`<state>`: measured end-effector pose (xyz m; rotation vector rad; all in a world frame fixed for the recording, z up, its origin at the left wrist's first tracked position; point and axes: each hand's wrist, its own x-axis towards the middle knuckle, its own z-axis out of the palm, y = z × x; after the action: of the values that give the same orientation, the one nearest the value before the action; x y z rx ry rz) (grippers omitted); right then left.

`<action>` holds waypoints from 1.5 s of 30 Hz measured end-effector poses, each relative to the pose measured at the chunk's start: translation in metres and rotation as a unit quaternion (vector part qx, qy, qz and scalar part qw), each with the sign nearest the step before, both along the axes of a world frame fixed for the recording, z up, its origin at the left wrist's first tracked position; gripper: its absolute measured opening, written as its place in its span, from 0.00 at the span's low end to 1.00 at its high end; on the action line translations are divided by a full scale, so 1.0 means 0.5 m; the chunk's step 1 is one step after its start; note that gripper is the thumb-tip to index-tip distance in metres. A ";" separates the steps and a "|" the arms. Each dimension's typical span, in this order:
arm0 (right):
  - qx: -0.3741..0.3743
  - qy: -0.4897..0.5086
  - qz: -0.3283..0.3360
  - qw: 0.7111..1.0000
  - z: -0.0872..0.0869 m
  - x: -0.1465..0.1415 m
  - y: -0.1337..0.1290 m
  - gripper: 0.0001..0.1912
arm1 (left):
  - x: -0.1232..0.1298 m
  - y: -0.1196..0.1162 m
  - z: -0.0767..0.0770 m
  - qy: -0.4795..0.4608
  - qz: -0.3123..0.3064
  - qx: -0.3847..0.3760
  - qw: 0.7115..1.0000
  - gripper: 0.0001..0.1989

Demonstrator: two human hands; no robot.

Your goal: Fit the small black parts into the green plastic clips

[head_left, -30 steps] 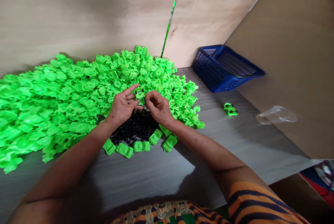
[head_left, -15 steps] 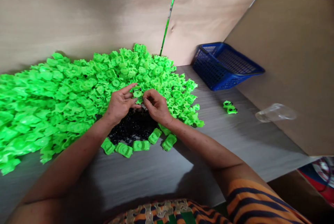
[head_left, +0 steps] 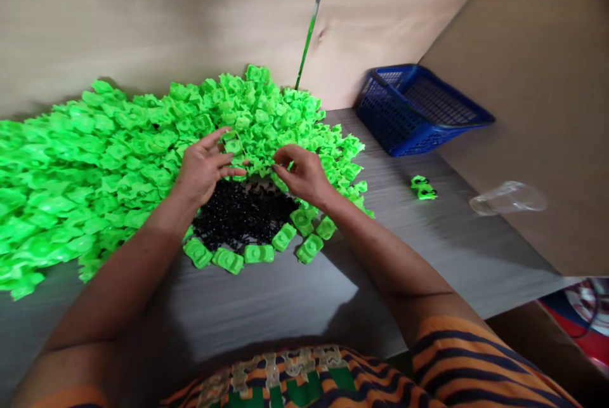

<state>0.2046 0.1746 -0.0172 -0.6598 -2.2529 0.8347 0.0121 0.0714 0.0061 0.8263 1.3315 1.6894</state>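
My left hand (head_left: 202, 164) grips a small green plastic toy car body (head_left: 233, 145) between thumb and fingers, over the front of a big heap of similar green bodies (head_left: 137, 148). To the right, and apart from it, my right hand (head_left: 304, 174) is closed in a pinch; whatever its fingertips hold is too small to make out. Below both hands lies a pile of small black parts (head_left: 245, 214). Several green car bodies (head_left: 259, 254) lie along the near edge of that pile.
A blue plastic basket (head_left: 419, 113) stands at the back right against the panel. Closer in are a green toy piece with black wheels (head_left: 423, 188) and a clear plastic cup (head_left: 511, 198) on its side. A thin green stick (head_left: 311, 24) leans on the back wall.
My hands have drawn apart: the left moved left with the car body, the right moved right. More of the black pile shows between them. The view has shifted slightly.
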 end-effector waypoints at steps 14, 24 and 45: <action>0.221 -0.394 0.076 0.889 0.031 -0.024 -0.043 0.17 | 0.019 0.004 0.001 -0.013 -0.016 -0.038 0.999 0.35; 0.216 -0.435 0.080 0.871 0.012 -0.062 -0.051 0.18 | 0.025 0.006 -0.003 -0.004 -0.019 -0.050 0.999 0.35; -0.069 0.007 0.051 0.996 0.015 -0.006 -0.025 0.06 | 0.031 0.005 -0.023 0.015 -0.026 -0.035 0.999 0.36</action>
<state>0.2018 0.1620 -0.0097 -0.6032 -2.2466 1.0497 0.0277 0.0740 -0.0054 0.8416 1.3702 1.5864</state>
